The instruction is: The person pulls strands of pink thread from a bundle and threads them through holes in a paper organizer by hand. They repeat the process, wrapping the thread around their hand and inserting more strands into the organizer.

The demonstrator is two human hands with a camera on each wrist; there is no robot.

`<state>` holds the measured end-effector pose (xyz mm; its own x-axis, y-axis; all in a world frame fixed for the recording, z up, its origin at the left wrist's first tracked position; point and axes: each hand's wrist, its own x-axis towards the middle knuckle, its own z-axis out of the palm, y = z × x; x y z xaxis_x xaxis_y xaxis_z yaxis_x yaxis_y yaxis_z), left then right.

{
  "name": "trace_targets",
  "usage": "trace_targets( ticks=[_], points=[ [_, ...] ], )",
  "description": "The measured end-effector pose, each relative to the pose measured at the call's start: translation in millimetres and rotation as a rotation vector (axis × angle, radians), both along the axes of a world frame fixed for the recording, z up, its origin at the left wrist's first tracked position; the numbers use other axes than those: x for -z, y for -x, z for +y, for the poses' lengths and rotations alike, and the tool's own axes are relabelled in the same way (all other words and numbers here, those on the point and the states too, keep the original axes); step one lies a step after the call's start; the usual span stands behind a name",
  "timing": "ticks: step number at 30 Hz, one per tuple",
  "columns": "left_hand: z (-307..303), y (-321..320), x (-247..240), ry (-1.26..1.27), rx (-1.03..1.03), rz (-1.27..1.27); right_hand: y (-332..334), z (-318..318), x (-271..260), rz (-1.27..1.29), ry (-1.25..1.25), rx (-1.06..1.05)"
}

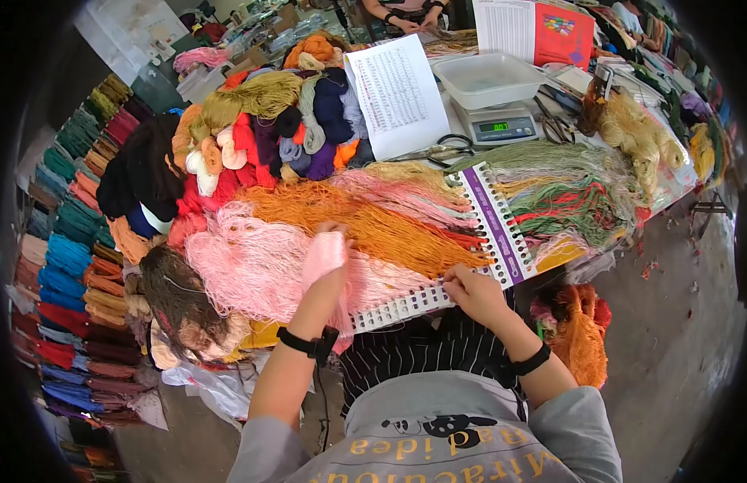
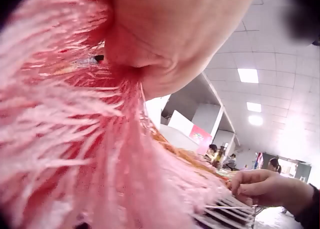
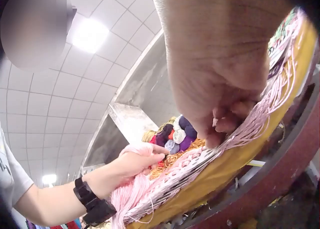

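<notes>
A bundle of pink thread (image 1: 326,256) is wrapped over my left hand (image 3: 136,163), which grips it above the spread of pink thread (image 1: 253,262) on the table. Loose pink ends hang below that hand in the left wrist view. My right hand (image 1: 475,296) is at the front edge, its thumb and fingers pinching thread at a white card strip with holes (image 1: 401,309). Pink strands run along this strip in the right wrist view. Orange thread (image 1: 389,229) lies just beyond, reaching a second holed strip with a purple band (image 1: 499,224).
Behind lie heaped coloured skeins (image 1: 261,121), a printed sheet (image 1: 396,97), scissors (image 1: 554,125) and a digital scale (image 1: 495,125) with a white tray (image 1: 487,79). Green and red threads (image 1: 574,201) spread at right. Another person's hands (image 1: 409,24) show across the table.
</notes>
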<state>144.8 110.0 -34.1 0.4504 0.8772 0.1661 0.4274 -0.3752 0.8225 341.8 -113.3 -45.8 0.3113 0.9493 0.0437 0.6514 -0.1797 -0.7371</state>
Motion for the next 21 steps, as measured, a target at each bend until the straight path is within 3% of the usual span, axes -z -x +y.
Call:
trace_targets(
  ticks=[1,3,5,6,7,10,13,14,16,17,20,21],
  points=[
    [-13,1,-6,-0.236,0.108,0.034,2,1,1,0.003,0.000,-0.003],
    [-42,-9,-21,-0.098,0.135,0.035,5,2,3,-0.044,-0.011,0.037],
    [-60,-15,-37,0.187,0.290,0.117,7,3,0,-0.036,-0.012,0.038],
    [-46,-14,-17,-0.079,0.290,0.382,7,2,-2,-0.026,-0.014,0.051],
    [-43,-13,-19,-0.082,0.293,0.376,7,1,-3,-0.033,-0.015,0.055],
    [-28,-14,-31,-0.151,0.176,0.404,6,0,3,-0.023,-0.019,0.034],
    [-1,-5,-52,0.099,-0.318,0.607,6,0,8,-0.033,-0.063,0.051],
    [15,14,-41,0.095,-0.324,0.606,7,1,7,-0.033,-0.069,0.046],
    [50,51,-4,-0.454,-0.116,0.459,7,-1,3,-0.023,-0.039,0.044],
    [37,45,-19,-0.459,-0.110,0.464,7,-1,3,-0.017,-0.042,0.050],
    [-42,17,-98,0.517,-0.189,0.184,7,0,3,-0.010,-0.039,0.024],
    [-32,24,-72,0.633,0.069,-0.025,7,1,3,-0.026,-0.035,0.039]
  ],
)
